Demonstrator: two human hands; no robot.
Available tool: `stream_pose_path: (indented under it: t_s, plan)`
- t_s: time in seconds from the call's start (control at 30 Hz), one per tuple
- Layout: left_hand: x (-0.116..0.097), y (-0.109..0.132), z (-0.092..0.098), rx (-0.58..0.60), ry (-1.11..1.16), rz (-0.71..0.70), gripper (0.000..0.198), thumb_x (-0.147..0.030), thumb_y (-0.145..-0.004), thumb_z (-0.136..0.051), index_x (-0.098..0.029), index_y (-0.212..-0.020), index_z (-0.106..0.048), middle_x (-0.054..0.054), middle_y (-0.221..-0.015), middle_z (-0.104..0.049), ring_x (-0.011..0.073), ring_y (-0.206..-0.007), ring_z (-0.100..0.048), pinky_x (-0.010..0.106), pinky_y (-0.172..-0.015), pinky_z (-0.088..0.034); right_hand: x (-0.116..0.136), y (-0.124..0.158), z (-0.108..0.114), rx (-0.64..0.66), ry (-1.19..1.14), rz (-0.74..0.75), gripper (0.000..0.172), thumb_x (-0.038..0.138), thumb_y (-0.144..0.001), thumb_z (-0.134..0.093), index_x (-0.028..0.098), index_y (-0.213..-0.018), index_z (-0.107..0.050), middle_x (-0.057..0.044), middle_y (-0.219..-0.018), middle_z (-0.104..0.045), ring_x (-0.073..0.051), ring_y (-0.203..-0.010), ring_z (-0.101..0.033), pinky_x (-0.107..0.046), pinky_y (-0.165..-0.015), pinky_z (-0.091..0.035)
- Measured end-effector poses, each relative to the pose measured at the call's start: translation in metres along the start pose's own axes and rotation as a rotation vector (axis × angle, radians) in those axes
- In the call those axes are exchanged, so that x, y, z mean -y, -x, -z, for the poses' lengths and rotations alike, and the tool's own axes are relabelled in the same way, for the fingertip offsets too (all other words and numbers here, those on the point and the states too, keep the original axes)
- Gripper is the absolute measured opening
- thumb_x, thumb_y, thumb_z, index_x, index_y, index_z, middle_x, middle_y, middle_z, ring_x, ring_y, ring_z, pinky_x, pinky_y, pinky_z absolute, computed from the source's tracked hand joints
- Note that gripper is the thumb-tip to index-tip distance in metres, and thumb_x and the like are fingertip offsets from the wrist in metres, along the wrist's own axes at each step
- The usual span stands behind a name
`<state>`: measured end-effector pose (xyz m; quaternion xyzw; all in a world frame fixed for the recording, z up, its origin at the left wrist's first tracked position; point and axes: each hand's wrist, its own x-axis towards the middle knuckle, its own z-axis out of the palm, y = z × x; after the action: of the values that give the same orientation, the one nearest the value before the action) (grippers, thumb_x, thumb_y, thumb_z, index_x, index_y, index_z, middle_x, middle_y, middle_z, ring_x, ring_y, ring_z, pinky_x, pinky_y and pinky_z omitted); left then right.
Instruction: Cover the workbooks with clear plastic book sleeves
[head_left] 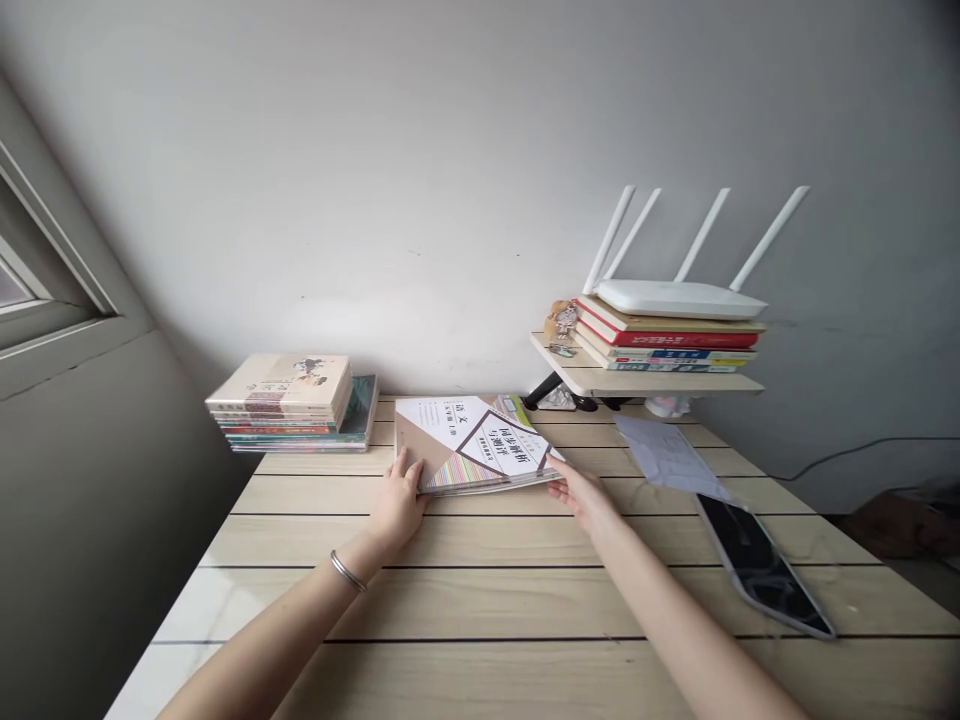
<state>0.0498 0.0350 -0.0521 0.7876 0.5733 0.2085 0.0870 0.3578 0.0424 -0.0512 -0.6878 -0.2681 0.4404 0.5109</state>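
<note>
A small stack of workbooks (465, 440) lies sideways near the back of the table, the top cover white and tan with Chinese print and coloured stripes. My left hand (401, 497) grips its near left corner, thumb on the cover and the other fingers partly hidden at the edge. At the near right corner, my right hand (581, 492) pinches the stack, thumb on top and fingers below. The right end looks slightly raised. A silver bangle (347, 571) circles my left wrist.
Left of the workbooks stands a pile of books (281, 400). A raised shelf (645, 380) at the back right carries several books (675, 340) and a white router (679, 297). Below it lie a paper sheet (667, 455) and a phone (765, 565). The wooden table (487, 610) meets the wall behind.
</note>
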Motion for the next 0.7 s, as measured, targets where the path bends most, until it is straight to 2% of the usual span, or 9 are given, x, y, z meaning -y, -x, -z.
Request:
stream_pose_path:
  t_s: [0.17,0.23,0.3,0.37,0.47,0.5,0.57,0.63,0.7]
  plan:
    - [-0.010,-0.002,-0.007,-0.048,0.057,0.049,0.051,-0.012,-0.074,-0.059,-0.014,-0.124,-0.050,0.020,-0.145,-0.034,0.0314,-0.133,-0.036,0.044,-0.106,-0.034,-0.017,0.017,-0.046,0.025,-0.340,0.050,0.031,0.034,-0.076,-0.066,0.023,-0.104,-0.058,-0.006,-0.098,-0.070,-0.018,-0.095,-0.066,-0.027,-0.078,-0.057]
    - [-0.019,0.007,-0.009,-0.056,0.082,0.048,0.050,-0.013,-0.072,-0.059,-0.014,-0.122,-0.050,0.019,-0.144,-0.034,0.0313,-0.132,-0.037,0.043,-0.104,-0.036,-0.020,0.016,-0.064,0.033,-0.400,0.066,0.038,0.029,-0.073,-0.068,0.026,-0.109,-0.055,-0.004,-0.100,-0.070,-0.019,-0.097,-0.065,-0.030,-0.076,-0.058]
    - [-0.030,0.016,-0.005,-0.030,0.116,0.050,0.049,-0.018,-0.073,-0.060,-0.012,-0.121,-0.050,0.021,-0.143,-0.036,0.0315,-0.130,-0.039,0.042,-0.102,-0.038,-0.017,0.010,-0.071,0.034,-0.353,0.050,0.040,0.022,-0.071,-0.068,0.027,-0.108,-0.055,-0.004,-0.094,-0.071,-0.021,-0.093,-0.066,-0.031,-0.071,-0.058]
    - [-0.039,0.021,0.009,0.040,0.159,0.047,0.049,-0.026,-0.074,-0.061,-0.012,-0.120,-0.050,0.021,-0.136,-0.044,0.0305,-0.123,-0.047,0.040,-0.098,-0.041,-0.008,0.001,-0.063,0.076,-0.300,0.026,0.037,0.014,-0.068,-0.066,0.024,-0.102,-0.057,-0.004,-0.088,-0.072,-0.021,-0.085,-0.068,-0.032,-0.067,-0.058]
    - [-0.040,0.012,0.044,0.126,0.186,0.034,0.036,-0.032,-0.078,-0.058,-0.015,-0.109,-0.058,0.016,-0.111,-0.062,0.0285,-0.103,-0.060,0.040,-0.090,-0.045,0.011,-0.013,-0.035,0.196,-0.236,0.001,0.030,0.007,-0.065,-0.063,0.018,-0.093,-0.060,-0.007,-0.079,-0.072,-0.021,-0.070,-0.068,-0.034,-0.063,-0.058]
    - [-0.036,0.005,0.056,0.103,0.190,0.026,0.030,-0.033,-0.080,-0.054,-0.016,-0.103,-0.061,0.015,-0.106,-0.064,0.0286,-0.100,-0.061,0.041,-0.090,-0.045,0.017,-0.016,-0.026,0.239,-0.204,-0.007,0.029,0.006,-0.063,-0.063,0.015,-0.090,-0.061,-0.008,-0.077,-0.072,-0.021,-0.067,-0.068,-0.034,-0.062,-0.057]
    - [-0.025,-0.014,0.071,0.002,0.280,0.065,0.028,-0.031,-0.082,-0.051,-0.015,-0.102,-0.062,0.017,-0.113,-0.061,0.0293,-0.107,-0.058,0.042,-0.096,-0.040,0.028,-0.023,-0.014,0.322,-0.135,-0.020,0.028,0.004,-0.060,-0.063,0.012,-0.087,-0.062,-0.011,-0.077,-0.072,-0.021,-0.065,-0.068,-0.035,-0.062,-0.057]
    - [-0.014,-0.030,0.069,-0.018,0.487,0.194,0.034,-0.030,-0.082,-0.053,-0.012,-0.111,-0.060,0.019,-0.125,-0.055,0.0297,-0.118,-0.052,0.041,-0.102,-0.035,0.036,-0.028,-0.014,0.388,-0.062,-0.022,0.027,0.003,-0.057,-0.063,0.010,-0.083,-0.063,-0.012,-0.076,-0.072,-0.023,-0.066,-0.068,-0.036,-0.064,-0.056]
    - [-0.006,-0.039,0.050,0.023,0.605,0.271,0.045,-0.030,-0.081,-0.055,-0.009,-0.122,-0.053,0.022,-0.133,-0.050,0.0305,-0.123,-0.048,0.040,-0.103,-0.034,0.038,-0.032,-0.026,0.418,0.008,-0.008,0.022,0.004,-0.057,-0.063,0.011,-0.078,-0.064,-0.011,-0.072,-0.072,-0.023,-0.065,-0.068,-0.036,-0.064,-0.056]
